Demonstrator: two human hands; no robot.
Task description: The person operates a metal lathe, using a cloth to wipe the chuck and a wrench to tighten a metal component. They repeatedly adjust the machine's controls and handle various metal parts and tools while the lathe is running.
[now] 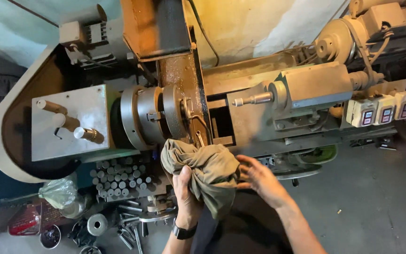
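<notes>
My left hand [184, 193] grips a crumpled olive-green rag [207, 171] from below, with the thumb pressed into the cloth. A dark watch sits on that wrist. My right hand [258, 178] touches the rag's right side with its fingers spread against the cloth. The rag is held just in front of the lathe's round chuck [149, 115]. To the right of the chuck stands the tailstock [301, 89], whose pointed centre [252, 99] aims left.
A grey headstock plate with three lever handles [69, 120] is at the left. Below it lie several steel rod ends in a rack [121, 178], loose bolts, a plastic bag [59, 192] and a red tin. Three switch boxes [381, 110] and a motor [377, 23] sit at the right.
</notes>
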